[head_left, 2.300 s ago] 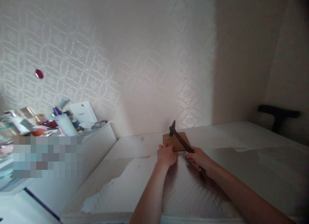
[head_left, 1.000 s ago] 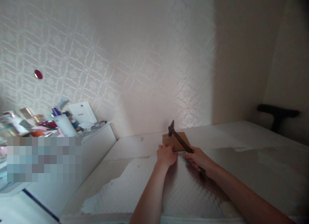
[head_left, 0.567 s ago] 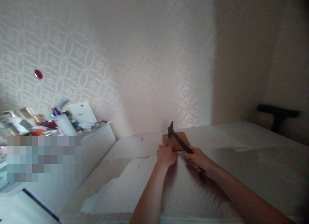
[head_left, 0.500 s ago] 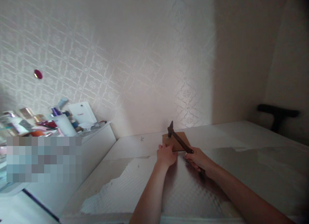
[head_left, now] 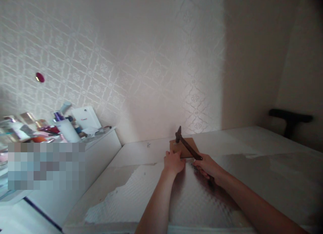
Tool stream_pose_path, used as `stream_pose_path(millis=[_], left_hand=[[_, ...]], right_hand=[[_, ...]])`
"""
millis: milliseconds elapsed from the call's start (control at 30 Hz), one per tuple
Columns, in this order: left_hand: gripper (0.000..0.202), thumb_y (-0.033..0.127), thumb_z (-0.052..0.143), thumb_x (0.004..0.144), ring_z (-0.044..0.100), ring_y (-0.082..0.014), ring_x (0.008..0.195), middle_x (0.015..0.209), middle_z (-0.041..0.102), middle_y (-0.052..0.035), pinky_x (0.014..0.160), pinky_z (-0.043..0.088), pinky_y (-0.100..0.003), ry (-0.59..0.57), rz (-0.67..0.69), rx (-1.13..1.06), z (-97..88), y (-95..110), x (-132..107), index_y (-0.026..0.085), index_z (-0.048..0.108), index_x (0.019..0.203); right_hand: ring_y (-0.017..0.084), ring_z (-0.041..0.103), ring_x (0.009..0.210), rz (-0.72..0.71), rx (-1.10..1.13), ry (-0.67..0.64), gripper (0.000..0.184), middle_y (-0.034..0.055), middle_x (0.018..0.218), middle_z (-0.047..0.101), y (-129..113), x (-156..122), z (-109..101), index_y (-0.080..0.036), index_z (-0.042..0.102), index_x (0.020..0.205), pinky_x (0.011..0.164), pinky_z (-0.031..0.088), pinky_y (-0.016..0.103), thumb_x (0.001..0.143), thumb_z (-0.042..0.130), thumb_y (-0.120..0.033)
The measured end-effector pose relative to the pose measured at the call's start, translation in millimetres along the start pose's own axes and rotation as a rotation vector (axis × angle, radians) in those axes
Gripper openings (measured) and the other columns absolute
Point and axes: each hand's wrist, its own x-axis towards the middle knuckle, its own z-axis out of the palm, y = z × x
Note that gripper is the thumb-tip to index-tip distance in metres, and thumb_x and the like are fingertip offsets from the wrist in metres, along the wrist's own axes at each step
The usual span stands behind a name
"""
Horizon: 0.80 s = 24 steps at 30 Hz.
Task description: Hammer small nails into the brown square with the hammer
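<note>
Our hammer (head_left: 191, 148) has shifted slightly left since the earliest frame, its head at the far left part of the brown board (head_left: 187, 153), which lies on the desk (head_left: 252, 139). We clench its handle in our right hand (head_left: 207, 166); our left hand (head_left: 174, 161) touches the board's near left corner, though we cannot tell whether it grips.

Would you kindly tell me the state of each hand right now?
Left hand: touching the flat, brown rectangular board; whether gripping or only pressing cannot be told.
Right hand: closed, holding the dark brown, narrow-headed hammer.
</note>
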Motion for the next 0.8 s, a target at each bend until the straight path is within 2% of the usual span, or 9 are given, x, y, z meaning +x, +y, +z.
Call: stream_pose_path(millis=[267,800], left_hand=[[0.05,0.046,0.04,0.082,0.042,-0.0321,0.114,0.122,0.051,-0.0111,0.089,0.041,-0.041,-0.006,0.001,0.001,-0.2,0.7,-0.1,0.026,0.049,0.127],[0.049,0.047,0.039,0.083,0.041,-0.0316,0.116,0.125,0.05,-0.0113,0.088,0.04,-0.04,-0.013,-0.006,0.007,-0.5,0.9,-0.8,0.026,0.048,0.127]], right_hand=[[0.006,0.028,0.026,0.004,-0.028,0.005,0.041,-0.0113,0.039,0.033,-5.6,-3.5,0.6,-0.013,0.053,0.11,0.025,0.018,0.016,0.069,0.045,-0.011],[0.007,0.029,0.026,-0.046,-0.071,0.01,0.045,-0.0112,0.038,0.033,1.2,-0.2,-0.1,-0.014,0.053,0.112,0.025,0.02,0.016,0.068,0.046,-0.015]])
